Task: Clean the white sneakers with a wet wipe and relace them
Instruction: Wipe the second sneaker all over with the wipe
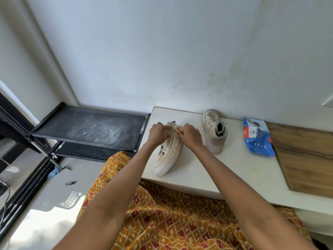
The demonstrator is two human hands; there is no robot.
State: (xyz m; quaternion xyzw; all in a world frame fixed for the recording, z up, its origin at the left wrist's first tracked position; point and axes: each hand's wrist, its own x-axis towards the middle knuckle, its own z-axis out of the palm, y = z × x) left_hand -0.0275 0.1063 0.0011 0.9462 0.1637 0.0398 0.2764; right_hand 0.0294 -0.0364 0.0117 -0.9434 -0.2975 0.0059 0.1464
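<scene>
At centre frame, a person's left hand (158,133) and right hand (191,135) both grip a white sneaker (169,156) on a white table (234,168), its mate (214,130) and a blue wipes pack (257,137) standing to the right.

A blue wet-wipe packet (258,137) lies on the white surface (234,170), well to the right of both hands; its white label carries a barcode-like block and a red tag with small print, all too blurred to read. No other lettering is legible.
</scene>
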